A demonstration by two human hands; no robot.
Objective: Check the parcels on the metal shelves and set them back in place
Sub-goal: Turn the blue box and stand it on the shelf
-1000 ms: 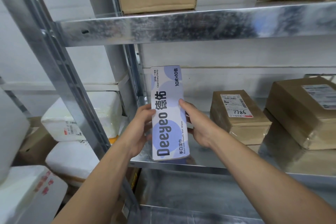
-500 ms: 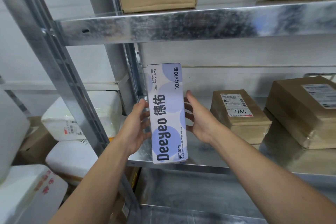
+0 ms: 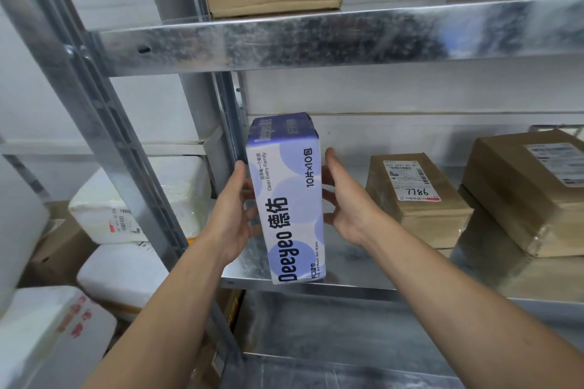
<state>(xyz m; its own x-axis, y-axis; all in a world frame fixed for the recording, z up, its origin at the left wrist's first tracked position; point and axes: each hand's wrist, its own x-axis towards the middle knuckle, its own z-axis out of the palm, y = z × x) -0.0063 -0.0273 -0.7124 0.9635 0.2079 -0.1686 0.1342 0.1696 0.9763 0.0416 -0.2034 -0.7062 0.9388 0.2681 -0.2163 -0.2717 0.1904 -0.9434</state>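
1. Left hand [image 3: 234, 215] and right hand [image 3: 344, 202] flank the box [image 3: 284, 199], fingers loosely spread against its sides.
2. Box stands upright at the shelf's [image 3: 354, 275] front left corner, seemingly replaced.
3. Parcels [image 3: 417, 196] further right probably await checking.

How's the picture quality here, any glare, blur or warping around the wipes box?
Head view: print on the Deeyeo wipes box reads sharp; mottled glare on the upper shelf beam; wide-angle warping tilts the left upright; the white foam boxes at lower left look soft.
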